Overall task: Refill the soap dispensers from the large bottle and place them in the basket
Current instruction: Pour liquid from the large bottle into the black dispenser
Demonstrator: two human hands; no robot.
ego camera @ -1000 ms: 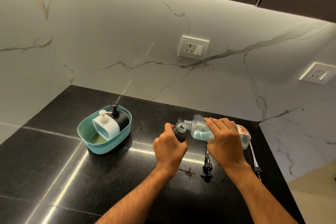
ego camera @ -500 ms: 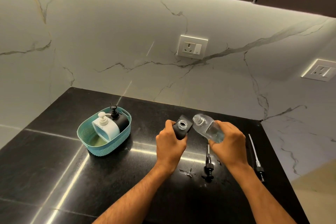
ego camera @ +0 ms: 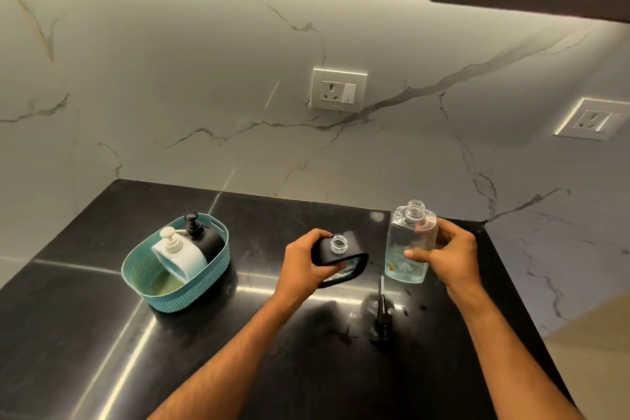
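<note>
An uncapped black soap dispenser (ego camera: 341, 254) is gripped by the left hand (ego camera: 303, 262); just right, the upright clear refill bottle (ego camera: 409, 242) is clasped by the right hand (ego camera: 446, 252).

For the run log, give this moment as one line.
left hand: grips open dispenser | right hand: holds bottle upright | pump: on counter

A clear large bottle (ego camera: 409, 249), uncapped and upright, held pale blue soap in its lower part. Just left of it a black soap dispenser (ego camera: 341, 257) sat tilted, its threaded neck open. A teal basket (ego camera: 177, 286) stood well to the left, holding a white dispenser (ego camera: 180, 254) and a black dispenser (ego camera: 204, 237), both with pumps on.
</note>
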